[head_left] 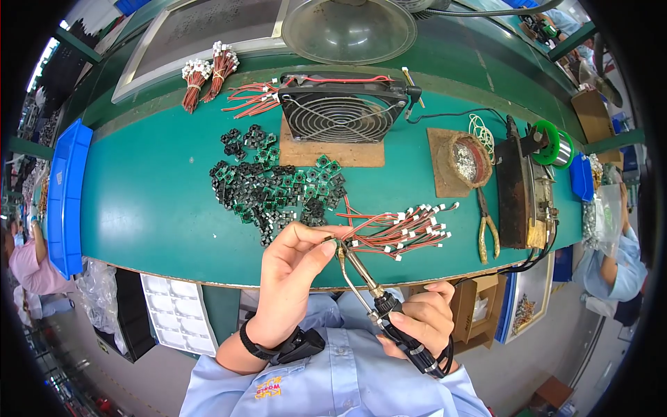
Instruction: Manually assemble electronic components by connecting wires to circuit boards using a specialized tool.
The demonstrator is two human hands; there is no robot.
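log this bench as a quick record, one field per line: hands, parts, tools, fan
left hand: pinching a small green part near the iron's tip
right hand: gripping the soldering iron
parts: pile of black-and-green pieces; loose red-and-black wires with white connectors
tools: pliers, green solder spool
fan: upright behind the pile
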